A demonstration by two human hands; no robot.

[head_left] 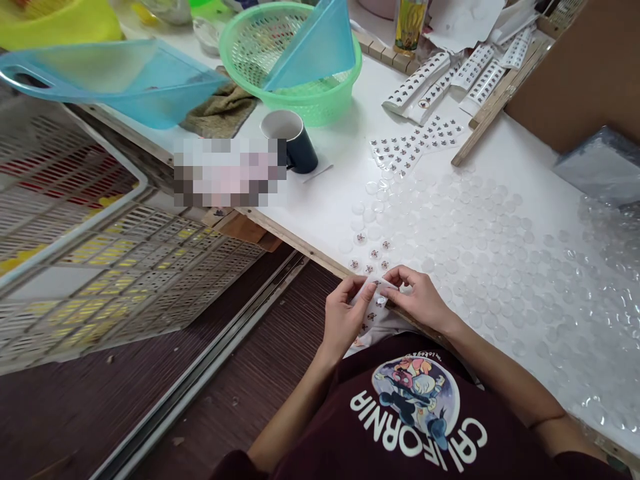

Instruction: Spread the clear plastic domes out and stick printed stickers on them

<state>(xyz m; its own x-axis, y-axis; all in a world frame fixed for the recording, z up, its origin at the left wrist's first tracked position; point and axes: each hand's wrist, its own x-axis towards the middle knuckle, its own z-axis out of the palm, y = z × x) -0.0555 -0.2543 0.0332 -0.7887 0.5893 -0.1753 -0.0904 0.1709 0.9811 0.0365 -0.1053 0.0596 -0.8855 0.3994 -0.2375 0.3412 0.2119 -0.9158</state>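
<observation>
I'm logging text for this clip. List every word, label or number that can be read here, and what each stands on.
"CALIFORNIA": white letters on the dark red shirt, upside down in this view.
Curved lettering above the cartoon print on it: too small to read.
Label on the bottle: blurred, unreadable.
Loose sticker sheets, and the small sheet pinched between left hand and right hand: tiny pictures, no legible words.

One dark ceramic mug [301, 152]; behind it, one round green plastic mesh basket [325, 107] and two translucent blue plastic trays [115, 77].
</observation>
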